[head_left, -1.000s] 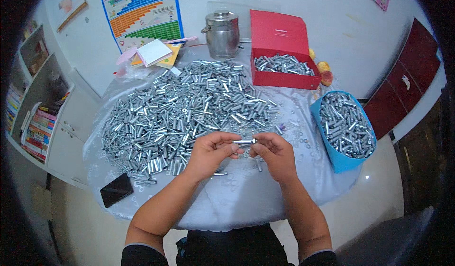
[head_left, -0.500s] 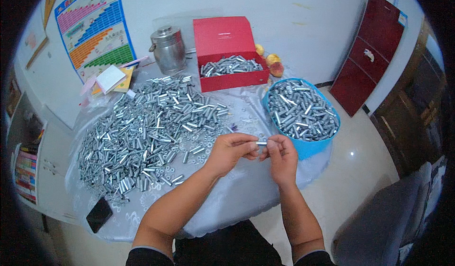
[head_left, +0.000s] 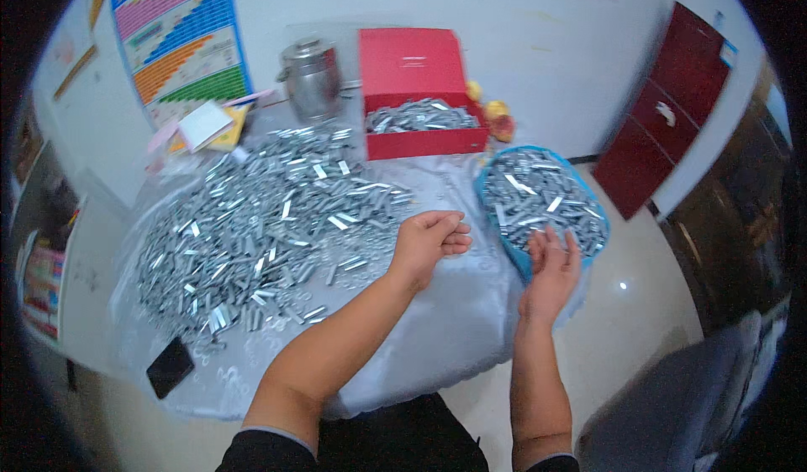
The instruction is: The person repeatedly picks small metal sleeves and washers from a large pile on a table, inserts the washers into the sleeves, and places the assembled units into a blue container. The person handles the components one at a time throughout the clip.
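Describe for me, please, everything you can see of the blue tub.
The blue tub is rounded and open-topped, with a thin wall that looks like plastic. It stands upright at the right edge of the cloth-covered table, filled to about the rim with short, silvery, metal-looking tubes lying every which way. The person's right hand is over its near side, hiding part of the rim; whether it touches the tub cannot be told.

Blue-bordered chart [head_left: 187, 47] on white wall [head_left: 521, 18], lidded steel canister [head_left: 312, 84] standing near, white pad [head_left: 204, 125] atop yellow booklet [head_left: 231, 134], black phone [head_left: 171, 368] flat at near left, dark red cabinet [head_left: 664, 102] off to my right, grey chair [head_left: 672, 413] nearer me.
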Motion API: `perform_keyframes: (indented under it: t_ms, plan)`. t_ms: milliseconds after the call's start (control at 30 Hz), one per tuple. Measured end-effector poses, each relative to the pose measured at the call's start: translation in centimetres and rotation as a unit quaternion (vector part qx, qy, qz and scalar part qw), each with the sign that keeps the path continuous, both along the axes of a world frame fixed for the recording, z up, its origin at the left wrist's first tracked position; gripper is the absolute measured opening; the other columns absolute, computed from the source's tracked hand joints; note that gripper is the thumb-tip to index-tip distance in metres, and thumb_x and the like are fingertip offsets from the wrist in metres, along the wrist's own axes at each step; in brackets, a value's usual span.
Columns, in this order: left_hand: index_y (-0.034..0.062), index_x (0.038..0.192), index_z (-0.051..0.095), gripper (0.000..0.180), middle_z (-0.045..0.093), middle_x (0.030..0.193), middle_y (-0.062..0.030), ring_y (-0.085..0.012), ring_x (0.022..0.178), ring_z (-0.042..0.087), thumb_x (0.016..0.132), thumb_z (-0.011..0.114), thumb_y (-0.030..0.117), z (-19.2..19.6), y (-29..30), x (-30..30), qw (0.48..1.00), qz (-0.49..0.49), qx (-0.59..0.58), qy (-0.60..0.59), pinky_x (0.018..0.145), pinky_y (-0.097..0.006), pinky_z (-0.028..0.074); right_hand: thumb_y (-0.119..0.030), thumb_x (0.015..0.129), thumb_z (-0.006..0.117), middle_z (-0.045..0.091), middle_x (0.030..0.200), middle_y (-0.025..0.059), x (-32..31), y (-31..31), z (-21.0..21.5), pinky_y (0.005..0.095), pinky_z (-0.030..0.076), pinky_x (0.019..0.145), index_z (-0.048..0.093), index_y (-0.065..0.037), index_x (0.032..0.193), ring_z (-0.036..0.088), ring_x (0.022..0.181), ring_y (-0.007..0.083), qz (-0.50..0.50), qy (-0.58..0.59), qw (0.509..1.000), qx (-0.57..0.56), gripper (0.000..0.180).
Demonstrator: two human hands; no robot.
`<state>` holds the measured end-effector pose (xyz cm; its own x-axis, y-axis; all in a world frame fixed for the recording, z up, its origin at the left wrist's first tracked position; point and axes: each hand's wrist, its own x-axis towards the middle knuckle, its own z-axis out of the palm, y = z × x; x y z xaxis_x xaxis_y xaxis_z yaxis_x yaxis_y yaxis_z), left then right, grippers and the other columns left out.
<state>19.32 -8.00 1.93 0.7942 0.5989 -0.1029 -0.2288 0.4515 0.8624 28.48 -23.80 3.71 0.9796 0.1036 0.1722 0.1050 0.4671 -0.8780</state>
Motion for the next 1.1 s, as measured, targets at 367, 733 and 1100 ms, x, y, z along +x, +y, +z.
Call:
perform_keyframes:
  t_ms: [367,733,1100]
  plan:
    - [-0.0028,0.102,0.063,0.020,0.064,0.081,-0.0086,-0.0137,0.064,0.061,0.091,0.061,0.015,1.2,9.1,-19.5,0.951,0.305,0.027,0.029,0.058,-0.024,0.051,-0.009,0.090,0.058,0.063,0.110,0.0141,-4.6,9.4,-1.8,0.0292,0.047,0.086,0.057,0.004,0.115,0.061,0.100,0.0190,0.105,-0.150,0.966,-0.185,0.029]
    - [-0.0033,0.105,0.063,0.020,0.065,0.084,-0.0098,-0.0148,0.065,0.063,0.094,0.057,0.012,-3.0,9.5,-21.1,0.940,0.314,0.116,0.067,0.057,-0.027,0.054,-0.004,0.078,0.058,0.057,0.091,0.0153,-12.0,21.4,-5.3,0.0434,0.050,0.076,0.067,-0.007,0.097,0.060,0.085,0.0336,0.281,-0.506,0.720,-0.384,0.021]
    - [0.0023,0.103,0.066,0.022,0.066,0.090,-0.0096,-0.0215,0.079,0.063,0.084,0.067,0.012,-3.6,10.4,-21.7,0.764,0.357,0.480,0.242,0.071,-0.034,0.051,-0.006,0.076,0.062,0.055,0.093,0.0135,-11.9,21.7,-5.3,0.0435,0.049,0.074,0.063,-0.007,0.090,0.059,0.088,0.0345,0.295,-0.515,0.692,-0.412,0.014]
